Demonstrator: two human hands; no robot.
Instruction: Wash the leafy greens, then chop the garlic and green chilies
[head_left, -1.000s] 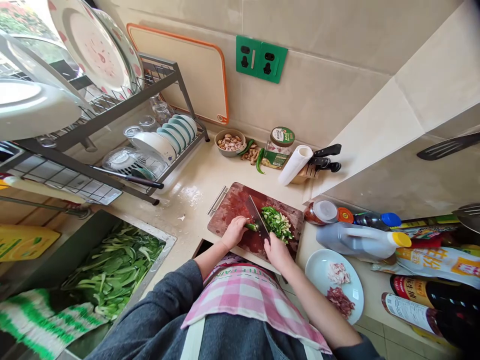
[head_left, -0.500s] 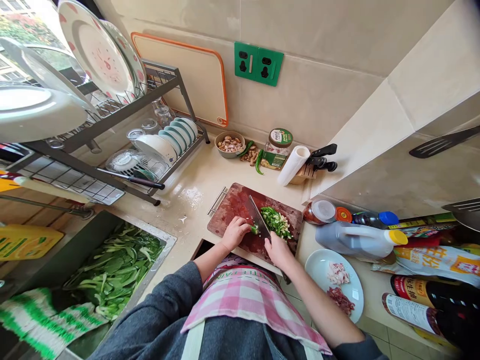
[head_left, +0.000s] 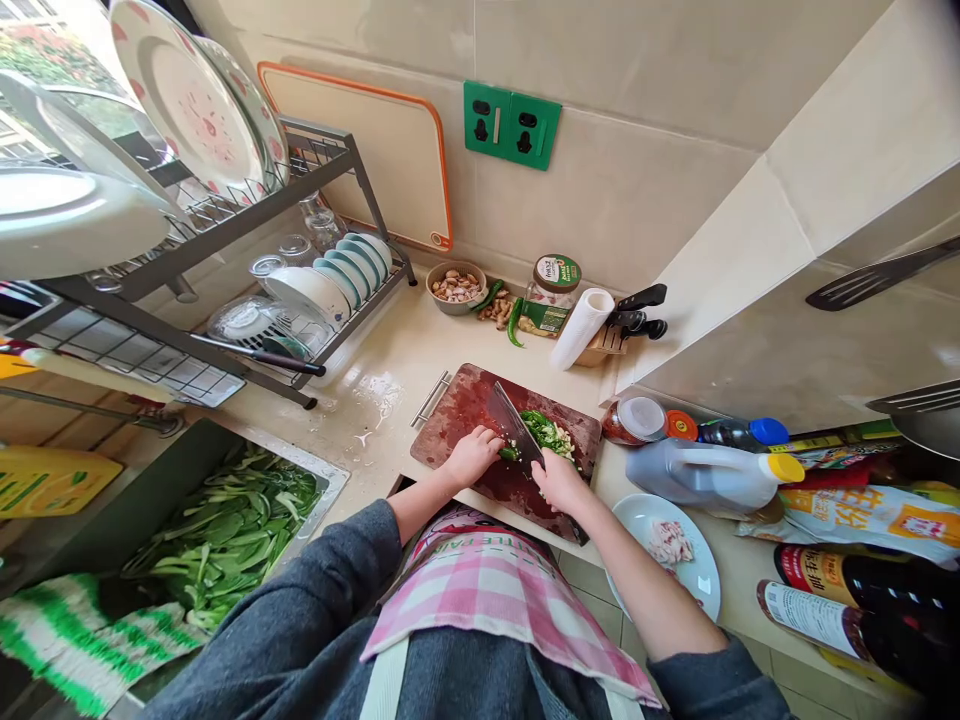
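On the counter lies a dark red cutting board [head_left: 457, 420] with a metal handle at its left end. My right hand [head_left: 559, 480] is closed round the handle of a kitchen knife [head_left: 516, 420], whose broad blade stands edge-down on the board. Just left of the blade, the curled fingers of my left hand [head_left: 476, 455] press on a piece of green pepper [head_left: 509, 453]. A heap of chopped green pepper [head_left: 551, 432] with pale bits lies to the right of the blade. The knife's handle is hidden in my grip.
Beyond the board stand a bowl of garlic [head_left: 456, 287], a plastic jar [head_left: 550, 295], a paper roll [head_left: 582, 330] and a knife block [head_left: 606, 345]. A plate of sliced meat [head_left: 701, 575] and several bottles are at right. Left are a dish rack [head_left: 247, 225] and a sink [head_left: 330, 490] with leafy greens.
The knife blade has shifted slightly relative to the heap, now covering more of its left side. My right forearm now hides the darker meat on the plate. The view has moved a little.
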